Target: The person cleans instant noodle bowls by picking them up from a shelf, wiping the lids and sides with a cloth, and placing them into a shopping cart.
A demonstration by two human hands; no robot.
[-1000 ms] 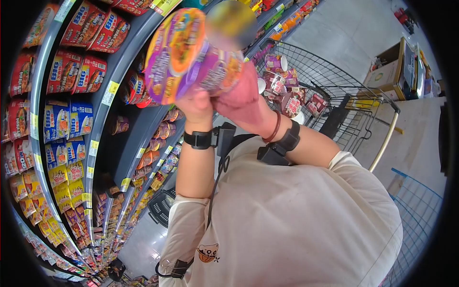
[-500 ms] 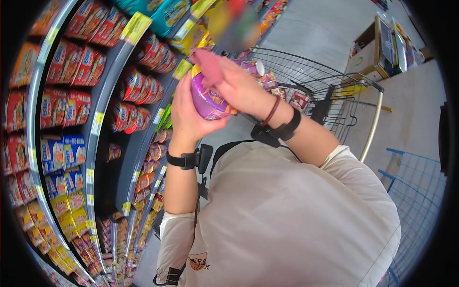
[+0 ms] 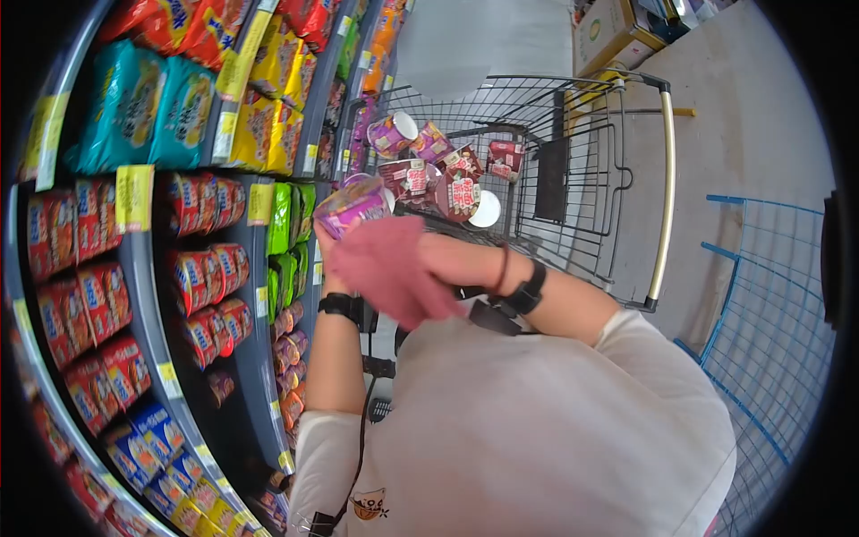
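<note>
My left hand (image 3: 331,274) is closed around a purple instant noodle cup (image 3: 360,211), which is tilted just in front of my chest. A dusty-pink cloth (image 3: 386,268) is draped from my right hand (image 3: 440,258) and covers most of my left hand and the cup's near side. The right fingers are wrapped in the cloth, and its lower part is blurred. Beyond my hands, the shopping cart (image 3: 617,192) holds several purple and dark red noodle cups, among them a dark red cup (image 3: 458,195) lying on its side.
On my left, shelves (image 3: 148,295) carry rows of red and blue noodle cups and teal packs (image 3: 121,107). Blue wire mesh (image 3: 774,331) stands at the right. A cardboard box (image 3: 608,36) rests on the floor beyond the cart.
The view has swung so the cart's contents show more. Both hands have come lower and nearer my body. The cloth has moved from the cup's top to hang across its near side.
</note>
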